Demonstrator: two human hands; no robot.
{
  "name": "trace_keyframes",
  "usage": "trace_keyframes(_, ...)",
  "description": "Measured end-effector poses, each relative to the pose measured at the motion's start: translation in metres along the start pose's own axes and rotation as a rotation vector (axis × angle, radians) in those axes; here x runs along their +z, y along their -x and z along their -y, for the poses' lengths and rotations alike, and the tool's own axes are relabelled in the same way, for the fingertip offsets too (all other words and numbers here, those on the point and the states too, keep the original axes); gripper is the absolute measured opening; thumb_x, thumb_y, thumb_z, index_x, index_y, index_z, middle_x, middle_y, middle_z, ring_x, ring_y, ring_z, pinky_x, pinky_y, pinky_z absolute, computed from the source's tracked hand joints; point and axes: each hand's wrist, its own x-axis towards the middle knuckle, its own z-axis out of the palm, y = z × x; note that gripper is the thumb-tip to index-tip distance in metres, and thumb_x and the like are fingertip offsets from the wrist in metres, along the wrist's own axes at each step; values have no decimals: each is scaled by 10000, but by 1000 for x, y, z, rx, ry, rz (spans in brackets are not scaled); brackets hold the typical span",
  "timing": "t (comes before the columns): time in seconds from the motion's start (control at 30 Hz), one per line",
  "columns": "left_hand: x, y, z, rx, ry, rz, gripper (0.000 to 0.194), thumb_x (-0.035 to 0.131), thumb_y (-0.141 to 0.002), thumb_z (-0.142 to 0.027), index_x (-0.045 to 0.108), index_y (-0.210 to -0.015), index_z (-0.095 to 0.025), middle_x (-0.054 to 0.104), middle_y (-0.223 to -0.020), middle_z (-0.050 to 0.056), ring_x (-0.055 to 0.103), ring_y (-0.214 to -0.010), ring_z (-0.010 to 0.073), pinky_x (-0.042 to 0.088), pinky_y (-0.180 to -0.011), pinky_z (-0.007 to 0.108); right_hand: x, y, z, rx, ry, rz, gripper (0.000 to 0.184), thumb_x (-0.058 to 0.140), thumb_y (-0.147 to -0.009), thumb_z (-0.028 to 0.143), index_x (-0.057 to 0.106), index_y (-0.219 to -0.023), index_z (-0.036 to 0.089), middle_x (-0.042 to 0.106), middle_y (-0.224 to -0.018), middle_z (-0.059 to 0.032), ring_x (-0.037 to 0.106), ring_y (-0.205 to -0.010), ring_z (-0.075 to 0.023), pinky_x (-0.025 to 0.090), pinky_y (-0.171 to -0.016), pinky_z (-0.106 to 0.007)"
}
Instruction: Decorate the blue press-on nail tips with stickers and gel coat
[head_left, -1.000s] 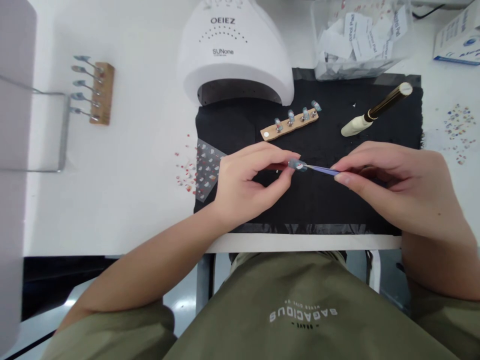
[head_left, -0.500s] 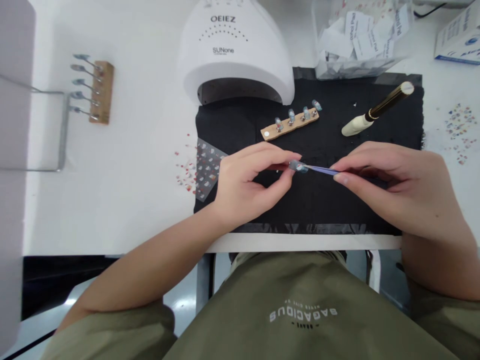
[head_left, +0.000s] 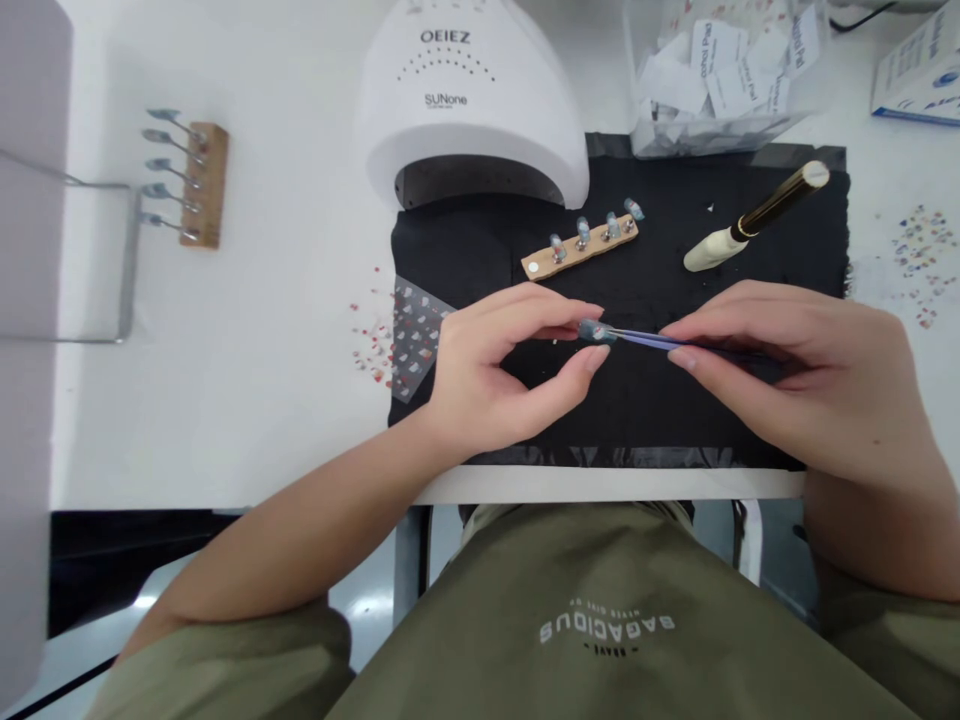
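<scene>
My left hand (head_left: 510, 365) holds a glossy grey-blue false nail (head_left: 595, 331) with a white and red design at its fingertips. The thumb lies along the nail's near edge. In my right hand (head_left: 795, 370), pinched between thumb and forefinger, are purple tweezers (head_left: 645, 340). Their tips touch the nail's right part; whether they grip anything there is too small to tell. Just beyond, a wooden nail stand (head_left: 574, 262) carries several similar nails on metal posts. A clear sticker sheet (head_left: 415, 340) with small printed motifs lies left of my left hand.
A white nail lamp (head_left: 480, 130) stands at the back of the black mat (head_left: 615, 420). A cream bottle with dark cap (head_left: 716, 248) and a clear bin of alcohol pad wrappers (head_left: 705, 140) are at right. Another nail stand (head_left: 206, 190) sits far left. Tiny pieces (head_left: 922, 260) lie scattered.
My left thumb has shifted right and toward me along the nail, showing more of it. The tweezers stay at the nail, their two arms looking slightly more apart.
</scene>
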Motion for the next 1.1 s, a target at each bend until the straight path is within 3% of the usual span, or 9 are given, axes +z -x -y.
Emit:
trace_keyframes(0.27, 1, 0, 1, 59, -29, -29, 135, 816, -1023, -223, 892, -1130, -254, 896, -1048, 47, 826, -871, 167, 719, -753, 261, 1, 0, -1, -52, 19, 15, 154, 756, -1021, 220, 843, -1050, 344, 862, -996, -8, 760, -818, -219, 541, -643, -391)
trace_keyframes(0.47, 0, 1, 3, 87, 13, -29, 183, 811, -1009, -173, 889, -1168, -220, 895, -1077, 65, 832, -901, 163, 721, -783, 240, 0, 1, -5, -95, -31, -50, 127, 791, -988, 210, 832, -1060, 307, 833, -945, 7, 714, -774, -175, 492, -619, -359)
trace_keyframes(0.67, 0, 4, 5, -4, 117, -4, 225, 810, -1016, -199, 884, -1226, -233, 880, -1161, 77, 840, -999, 181, 745, -898, 271, 2, -1, -7, -80, -9, -43, 131, 757, -995, 196, 818, -1051, 298, 815, -931, 3, 696, -759, -178, 495, -624, -356)
trace_keyframes(0.8, 0, 3, 8, -148, 303, 8, 255, 844, -998, -178, 878, -1242, -241, 875, -1214, 75, 862, -1093, 203, 750, -995, 318, 4, -4, -15, -79, 71, 2, 109, 734, -1005, 198, 784, -1062, 276, 797, -941, -12, 701, -760, -185, 509, -636, -350)
trace_keyframes(0.97, 1, 0, 11, -297, 423, 19, 226, 871, -969, -171, 893, -1178, -253, 885, -1159, 46, 880, -1075, 235, 766, -989, 386, 15, -5, -34, -91, 345, 70, 102, 642, -1033, 234, 732, -1078, 220, 755, -989, -83, 687, -805, -242, 506, -703, -400)
trace_keyframes(1.1, 1, -2, 6, -312, 434, 19, 210, 877, -963, -157, 908, -1147, -253, 890, -1143, 41, 882, -1023, 217, 769, -961, 364, 23, -7, -38, -30, 416, 159, 152, 577, -1056, 251, 718, -1094, 211, 747, -1023, -106, 702, -842, -277, 475, -704, -419)
